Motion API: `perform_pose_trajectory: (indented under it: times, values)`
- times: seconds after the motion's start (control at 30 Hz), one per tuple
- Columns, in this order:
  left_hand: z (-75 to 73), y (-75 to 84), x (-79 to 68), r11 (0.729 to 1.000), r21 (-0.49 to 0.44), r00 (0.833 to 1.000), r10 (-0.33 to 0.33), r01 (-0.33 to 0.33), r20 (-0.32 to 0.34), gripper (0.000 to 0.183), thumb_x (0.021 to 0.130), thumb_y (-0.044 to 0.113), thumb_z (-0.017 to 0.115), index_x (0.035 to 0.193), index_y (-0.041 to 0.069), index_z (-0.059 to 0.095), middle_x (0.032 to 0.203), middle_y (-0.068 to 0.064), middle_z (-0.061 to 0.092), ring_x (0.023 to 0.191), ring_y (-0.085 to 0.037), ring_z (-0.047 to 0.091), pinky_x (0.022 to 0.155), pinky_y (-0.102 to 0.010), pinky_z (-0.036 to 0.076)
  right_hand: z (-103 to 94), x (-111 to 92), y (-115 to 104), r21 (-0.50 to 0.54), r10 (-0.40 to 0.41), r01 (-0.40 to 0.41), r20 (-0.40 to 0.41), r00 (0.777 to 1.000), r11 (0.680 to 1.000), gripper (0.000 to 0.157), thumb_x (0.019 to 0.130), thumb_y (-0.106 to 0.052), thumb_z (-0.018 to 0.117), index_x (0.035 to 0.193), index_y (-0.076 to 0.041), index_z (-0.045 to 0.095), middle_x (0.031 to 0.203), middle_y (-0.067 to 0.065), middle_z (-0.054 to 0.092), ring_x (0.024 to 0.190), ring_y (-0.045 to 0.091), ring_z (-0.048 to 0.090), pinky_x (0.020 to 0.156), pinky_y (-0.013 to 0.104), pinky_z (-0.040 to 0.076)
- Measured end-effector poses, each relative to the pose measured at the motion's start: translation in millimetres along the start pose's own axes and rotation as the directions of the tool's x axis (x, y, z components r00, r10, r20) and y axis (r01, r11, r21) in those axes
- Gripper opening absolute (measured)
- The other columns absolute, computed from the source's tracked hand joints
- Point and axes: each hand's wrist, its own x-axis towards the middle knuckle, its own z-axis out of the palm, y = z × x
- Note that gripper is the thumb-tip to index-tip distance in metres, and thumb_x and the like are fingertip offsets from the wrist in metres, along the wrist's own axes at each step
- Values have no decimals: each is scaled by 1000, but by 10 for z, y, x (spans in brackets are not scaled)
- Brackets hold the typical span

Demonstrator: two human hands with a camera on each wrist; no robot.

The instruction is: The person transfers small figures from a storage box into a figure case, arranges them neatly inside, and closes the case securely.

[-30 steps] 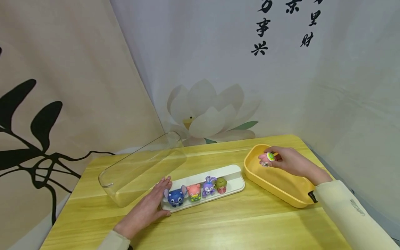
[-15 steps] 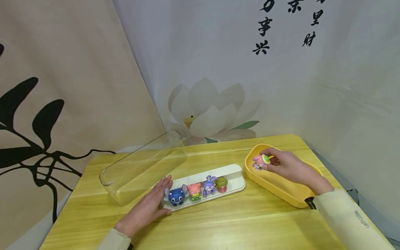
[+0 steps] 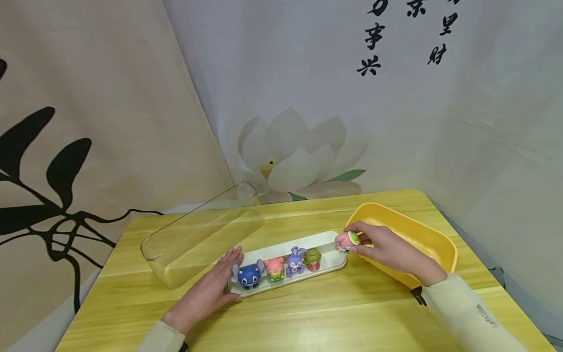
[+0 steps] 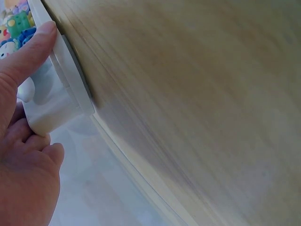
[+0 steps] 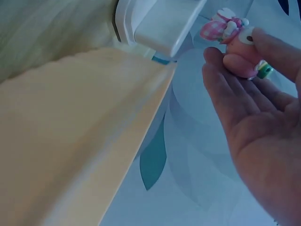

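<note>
My left hand (image 3: 206, 291) grips the left end of a long white tray (image 3: 329, 239), thumb at its near edge and fingers at the far side. On the tray stand several small figurines in a row: a blue one with big ears (image 3: 249, 276), a pink one (image 3: 274, 269), a purple rabbit (image 3: 294, 261) and a green one (image 3: 313, 259). My right hand (image 3: 389, 249) pinches a pink figurine (image 5: 242, 54) with a yellow-green round part, tilted, above the tray's right end. In the left wrist view, my thumb (image 4: 35, 54) lies over the tray edge.
A yellow bin (image 3: 406, 227) stands right of the tray, partly under my right forearm. A clear, see-through cover (image 3: 206, 230) lies at the back left of the wooden table (image 3: 303, 318). Printed cloth (image 3: 303, 98) hangs behind the table.
My right hand has carried the pink figurine leftward and slightly down, from over the yellow bin to the tray's right end. My left hand has stayed on the tray.
</note>
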Motion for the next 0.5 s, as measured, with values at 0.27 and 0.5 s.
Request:
perform_pose_trajectory:
  times: [0.27,0.5]
  values:
    - [5,8,1,1000,-1,999,24,-24,-22,99,79,28,90,158,-2,37,168,-17,27,153,-36,27,118,-50,33,198,86,-17,-100,-55,56,12,998,993,32,97,-9,73,128,-6,62,107,-3,65,89,13,57,77,30,56]
    - [10,-3,-4,999,10,998,37,-37,-43,99,77,27,92,157,-2,39,167,-17,30,152,-36,30,118,-49,35,366,125,7,-222,-143,145,24,989,964,32,98,-3,70,128,-5,60,121,5,58,105,18,62,89,37,60]
